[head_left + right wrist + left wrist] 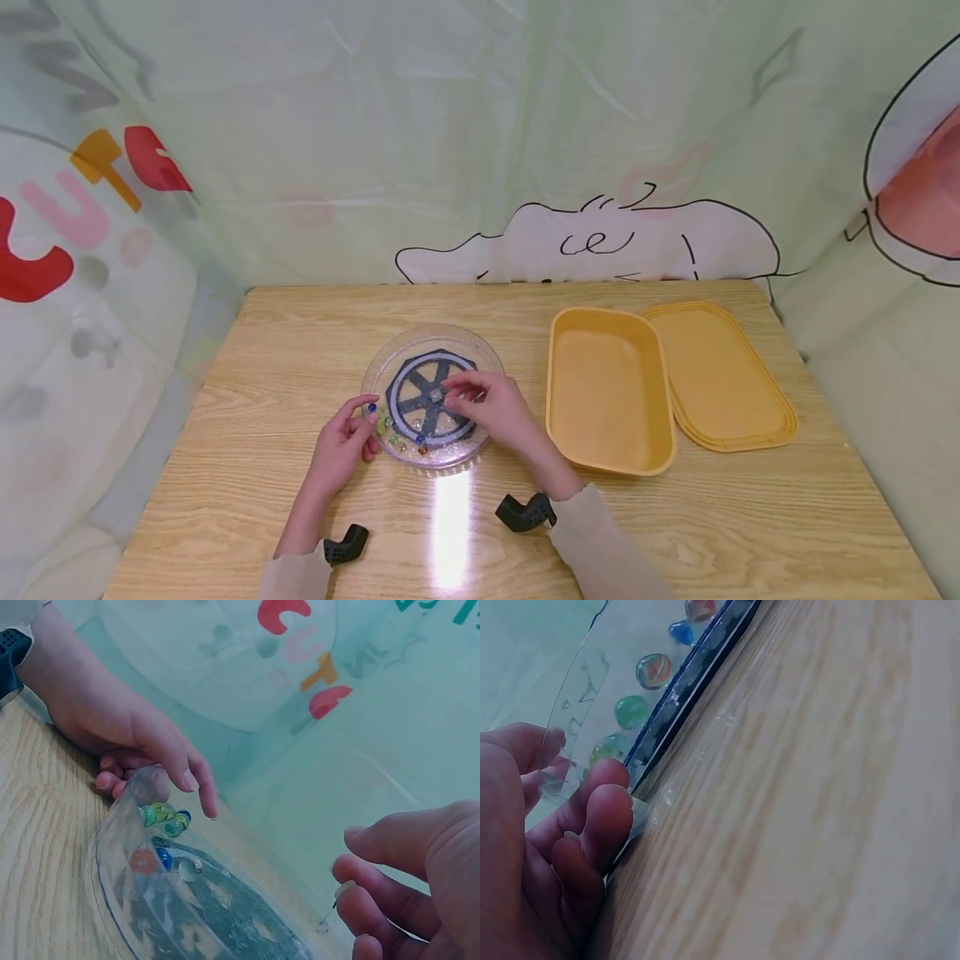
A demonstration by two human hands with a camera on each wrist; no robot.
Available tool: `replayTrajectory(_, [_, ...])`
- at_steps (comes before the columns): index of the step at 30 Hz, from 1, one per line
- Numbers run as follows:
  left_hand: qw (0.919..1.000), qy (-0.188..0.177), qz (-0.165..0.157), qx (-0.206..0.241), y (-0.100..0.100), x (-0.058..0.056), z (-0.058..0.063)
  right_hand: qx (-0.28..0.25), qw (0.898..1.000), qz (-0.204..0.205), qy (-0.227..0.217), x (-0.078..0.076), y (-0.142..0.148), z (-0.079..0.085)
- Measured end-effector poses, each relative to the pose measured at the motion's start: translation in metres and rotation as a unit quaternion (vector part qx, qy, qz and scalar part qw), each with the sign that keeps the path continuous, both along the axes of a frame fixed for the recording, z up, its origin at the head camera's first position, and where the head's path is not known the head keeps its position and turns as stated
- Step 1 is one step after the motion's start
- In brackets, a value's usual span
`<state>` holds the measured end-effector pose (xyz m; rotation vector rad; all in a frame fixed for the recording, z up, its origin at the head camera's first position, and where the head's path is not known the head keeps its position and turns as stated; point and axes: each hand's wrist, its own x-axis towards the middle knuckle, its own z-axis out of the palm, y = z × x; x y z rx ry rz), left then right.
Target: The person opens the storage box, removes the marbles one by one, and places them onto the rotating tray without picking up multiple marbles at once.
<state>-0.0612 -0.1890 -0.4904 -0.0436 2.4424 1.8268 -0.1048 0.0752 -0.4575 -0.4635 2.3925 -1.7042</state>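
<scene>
A clear round dish with a dark spoked wheel pattern at its bottom sits on the table. Several glass marbles are gathered inside along its near left side; green, blue and orange-swirled ones show in the left wrist view. My left hand grips the dish's left rim, with some fingers outside the wall and the index finger reaching over it. Above the dish's centre, my right hand hovers with bent fingers. In the right wrist view its thumb and index finger are slightly apart, and nothing shows between them.
To the right stands a yellow-orange rectangular tub, with a matching lid lying beside it. A black wrist device is on the right arm, another on the left. A printed curtain hangs behind the wooden table.
</scene>
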Motion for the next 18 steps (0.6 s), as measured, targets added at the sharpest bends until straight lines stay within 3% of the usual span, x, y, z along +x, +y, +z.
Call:
replayTrajectory(14, [0.9997, 0.003, -0.007, -0.025, 0.000, -0.005, 0.001, -0.010, 0.999, -0.035, -0.010, -0.001, 0.027, 0.018])
replayTrajectory(18, [0.9982, 0.018, 0.000, -0.057, -0.004, -0.008, -0.010, -0.001, 0.998, -0.060, -0.001, -0.001, 0.041, 0.025])
